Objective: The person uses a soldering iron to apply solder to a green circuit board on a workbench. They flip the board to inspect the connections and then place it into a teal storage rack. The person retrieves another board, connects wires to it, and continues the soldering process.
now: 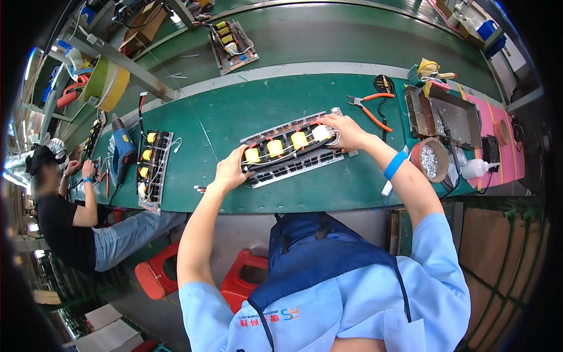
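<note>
Over on the left, a blue gun-shaped power tool [123, 146] is parked right beside a second board [157, 176], so if its cord gets tugged, that one could be knocked, tbh. A white lead is left sticking out there too, easy to snag with a sleeve or wrist.

Next along, a small wire end [200, 189] is left lying near the left hand [230, 169]; where it leads can't really be made out, but it could get pinched underneath. The left hand is partly closed, with the near end of the long circuit board [287, 170] gripped between thumb and fingers. The board itself is set at a slant mid-tabletop [328, 193], with yellow-wrapped coils [274, 148] lined up along it. If the ends are pushed unevenly, it could be twisted, and joints might get stressed. The right hand [345, 132] is curled over the far end, by the white coil [321, 133]; how hard it's pressed can't be told. Too much squeeze there and that coil or the thin wires could be bent.

Further right, the orange-handled pliers [375, 111] are left splayed, kinda catchable by a swinging elbow. Small metallic bits could be spilled if the round bowl [416, 157] gets bumped by the right forearm.
</note>
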`<state>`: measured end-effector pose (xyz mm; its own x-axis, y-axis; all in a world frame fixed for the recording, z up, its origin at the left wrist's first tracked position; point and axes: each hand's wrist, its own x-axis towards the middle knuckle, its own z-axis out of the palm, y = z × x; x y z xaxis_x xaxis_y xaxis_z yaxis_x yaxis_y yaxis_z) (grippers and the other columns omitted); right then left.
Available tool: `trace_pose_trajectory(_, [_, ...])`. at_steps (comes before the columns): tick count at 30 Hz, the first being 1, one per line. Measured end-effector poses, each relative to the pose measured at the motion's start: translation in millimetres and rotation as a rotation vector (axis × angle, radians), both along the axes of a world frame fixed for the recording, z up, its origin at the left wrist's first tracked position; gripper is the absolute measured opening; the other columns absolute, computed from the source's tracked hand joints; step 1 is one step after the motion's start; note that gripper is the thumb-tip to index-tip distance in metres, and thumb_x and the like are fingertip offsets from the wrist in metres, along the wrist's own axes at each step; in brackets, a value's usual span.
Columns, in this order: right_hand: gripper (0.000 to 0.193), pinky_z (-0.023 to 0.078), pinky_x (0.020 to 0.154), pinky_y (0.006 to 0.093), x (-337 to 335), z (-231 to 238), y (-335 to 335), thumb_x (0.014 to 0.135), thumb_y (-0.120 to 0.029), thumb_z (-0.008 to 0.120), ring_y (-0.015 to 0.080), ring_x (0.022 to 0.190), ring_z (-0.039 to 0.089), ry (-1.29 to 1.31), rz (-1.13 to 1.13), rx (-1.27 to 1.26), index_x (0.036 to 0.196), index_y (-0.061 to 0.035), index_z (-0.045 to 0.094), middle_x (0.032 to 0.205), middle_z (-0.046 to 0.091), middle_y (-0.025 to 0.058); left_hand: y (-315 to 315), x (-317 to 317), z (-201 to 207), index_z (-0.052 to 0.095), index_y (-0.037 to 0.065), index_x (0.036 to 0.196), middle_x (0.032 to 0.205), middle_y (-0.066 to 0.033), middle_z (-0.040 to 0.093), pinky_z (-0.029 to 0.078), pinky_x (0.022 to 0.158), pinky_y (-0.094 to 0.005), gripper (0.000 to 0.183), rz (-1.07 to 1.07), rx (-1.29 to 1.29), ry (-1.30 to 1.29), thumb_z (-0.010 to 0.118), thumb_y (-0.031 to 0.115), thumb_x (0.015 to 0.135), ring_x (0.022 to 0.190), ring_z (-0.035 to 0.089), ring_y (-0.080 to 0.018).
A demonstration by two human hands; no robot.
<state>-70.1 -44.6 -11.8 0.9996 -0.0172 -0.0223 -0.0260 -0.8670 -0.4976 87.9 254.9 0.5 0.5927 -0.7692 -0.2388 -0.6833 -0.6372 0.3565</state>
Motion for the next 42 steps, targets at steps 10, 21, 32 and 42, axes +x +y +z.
trace_pose_trajectory(10, [0.057,0.046,0.070,0.0281,-18.2,43.5,-3.7,0.056,-0.025,0.072,0.0199,0.076,0.059,0.461,0.040,0.530,0.104,0.0020,0.057,0.089,0.062,0.0130,0.4,24.2,44.3,0.050,0.002,0.113,0.101,-0.0072,0.059,0.039,0.085,-0.0270,0.058,-0.086,0.019,0.792,0.063,0.004,0.056,0.093,0.053,-0.0149])
trace_pose_trajectory(21, [0.050,0.045,0.065,0.0246,-18.2,26.8,-11.4,0.063,-0.021,0.068,0.0128,0.069,0.056,0.384,0.029,0.659,0.108,-0.0016,0.057,0.084,0.063,0.0082,-4.1,41.4,33.6,0.051,0.005,0.115,0.094,-0.0065,0.062,0.040,0.082,-0.0270,0.057,-0.093,0.048,0.884,0.061,0.004,0.060,0.083,0.056,-0.0158])
trace_pose_trajectory(32, [0.045,0.045,0.070,0.0240,-15.7,24.8,-9.5,0.066,-0.018,0.068,0.0104,0.072,0.056,0.383,-0.015,0.793,0.107,-0.0012,0.057,0.085,0.062,0.0073,-2.9,46.1,29.7,0.050,0.004,0.116,0.090,-0.0049,0.059,0.043,0.068,-0.0244,0.054,-0.065,0.029,0.948,0.060,0.005,0.063,0.073,0.055,-0.0116])
trace_pose_trajectory(42, [0.051,0.044,0.070,0.0236,-22.5,20.7,-11.3,0.063,-0.017,0.068,0.0113,0.076,0.054,0.375,0.039,0.727,0.108,0.0014,0.055,0.091,0.061,0.0067,-0.3,35.2,30.4,0.050,0.002,0.115,0.103,-0.0066,0.059,0.037,0.087,-0.0265,0.057,-0.058,-0.019,0.931,0.066,0.006,0.060,0.093,0.051,-0.0134])
